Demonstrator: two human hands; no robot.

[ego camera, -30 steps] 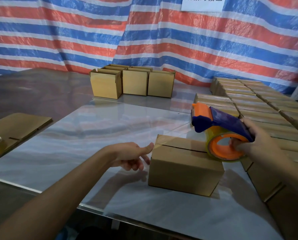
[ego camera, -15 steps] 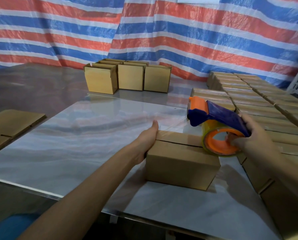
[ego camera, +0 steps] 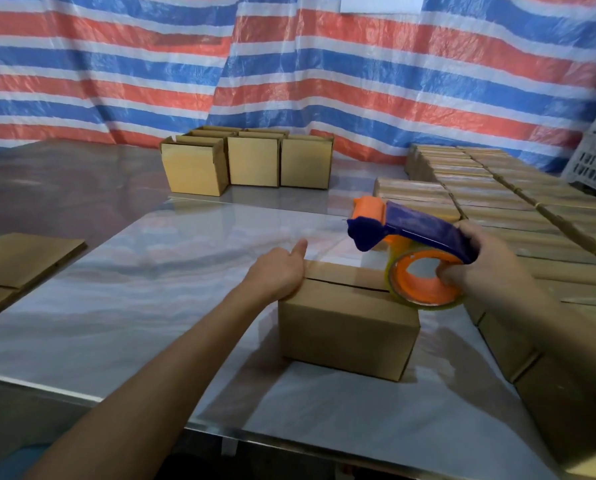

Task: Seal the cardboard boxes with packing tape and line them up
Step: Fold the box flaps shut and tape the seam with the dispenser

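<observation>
Left hand (ego camera: 276, 276) reached box (ego camera: 346, 329), dispenser (ego camera: 424, 233) above it

Nothing readable is turning up here, honestly. The only sign-like thing is a white sheet (ego camera: 381, 2) hanging on the striped tarp (ego camera: 428, 81) at 12 o'clock, and the top edge is cutting it off, so only a blank strip is showing. The cardboard box (ego camera: 345, 330) and tape dispenser (ego camera: 417, 237) are showing plain faces.

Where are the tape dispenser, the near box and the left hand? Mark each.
tape dispenser (ego camera: 424, 233), head view, blue handle.
near box (ego camera: 345, 334), head view, front wall.
left hand (ego camera: 276, 274), head view, back of the hand.
</observation>
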